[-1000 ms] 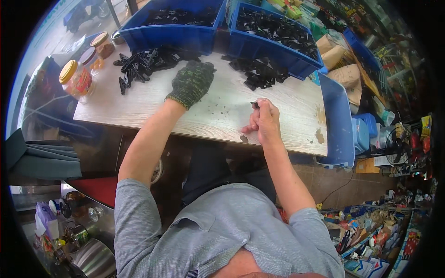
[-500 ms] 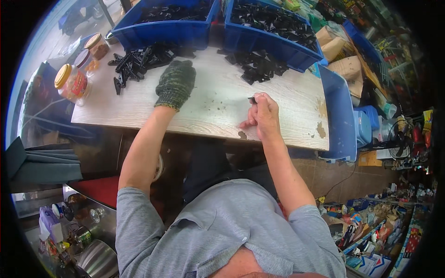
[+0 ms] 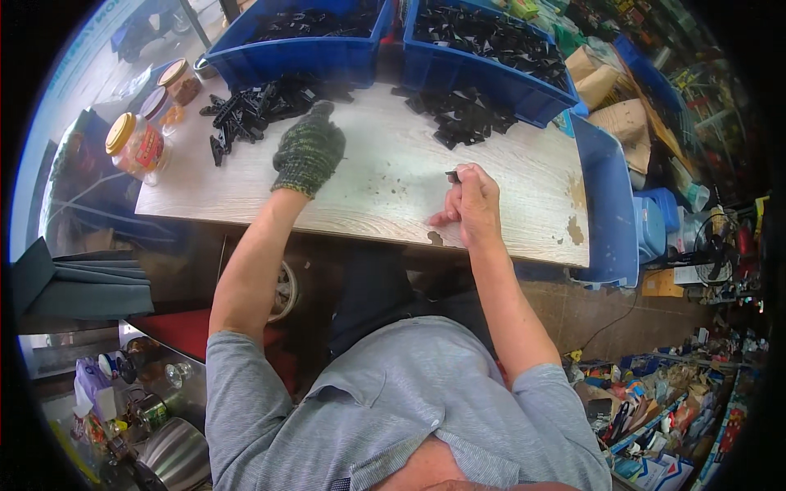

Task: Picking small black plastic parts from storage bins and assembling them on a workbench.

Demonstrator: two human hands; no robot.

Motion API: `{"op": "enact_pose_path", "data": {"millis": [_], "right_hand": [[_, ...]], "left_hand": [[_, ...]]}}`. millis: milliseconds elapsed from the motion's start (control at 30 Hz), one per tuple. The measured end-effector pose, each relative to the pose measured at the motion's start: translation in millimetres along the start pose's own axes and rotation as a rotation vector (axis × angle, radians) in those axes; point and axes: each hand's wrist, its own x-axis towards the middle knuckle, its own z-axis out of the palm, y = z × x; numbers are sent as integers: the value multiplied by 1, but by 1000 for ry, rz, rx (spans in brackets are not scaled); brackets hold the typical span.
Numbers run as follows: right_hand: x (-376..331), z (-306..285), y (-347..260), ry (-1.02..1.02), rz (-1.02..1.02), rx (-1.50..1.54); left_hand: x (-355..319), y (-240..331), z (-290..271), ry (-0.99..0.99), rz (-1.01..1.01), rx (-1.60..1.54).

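A dark green-black knitted glove covers my left hand [image 3: 309,151], which is at the near right edge of a loose pile of black plastic parts [image 3: 250,110]. Its fingertips point toward that pile; whether they grip a part is hidden by the glove. My bare right hand [image 3: 476,204] is over the right half of the white wood-grain table [image 3: 381,209]. Between its thumb and finger it pinches a small black plastic part [image 3: 453,176], and the other fingers curl beneath. Beyond it lies a second heap of black parts [image 3: 467,119].
Two blue bins [image 3: 295,65] [image 3: 491,90] full of black parts stand along the table's far side. Lidded jars [image 3: 135,147] line the left edge. A tall blue plastic container [image 3: 610,204] adjoins the right edge. A swivel fan [image 3: 712,245] is farther right.
The whole view has shifted slightly. My left hand's fingers have drawn in a little at the pile's edge. My right hand keeps its pinch on the small black part.
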Motion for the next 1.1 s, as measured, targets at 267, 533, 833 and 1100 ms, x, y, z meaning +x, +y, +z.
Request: {"op": "enact_pose_path", "data": {"millis": [267, 533, 833, 1100], "right_hand": [[-1, 5, -3, 49, 32, 27], [-2, 3, -1, 47, 1, 43], [0, -2, 3, 15, -9, -7], [0, 3, -1, 45, 6, 31]], "left_hand": [[-13, 23, 29, 336, 337, -197], [-1, -1, 16, -59, 291, 185], [2, -9, -9, 199, 594, 229], [-7, -6, -8, -124, 641, 256]]}}
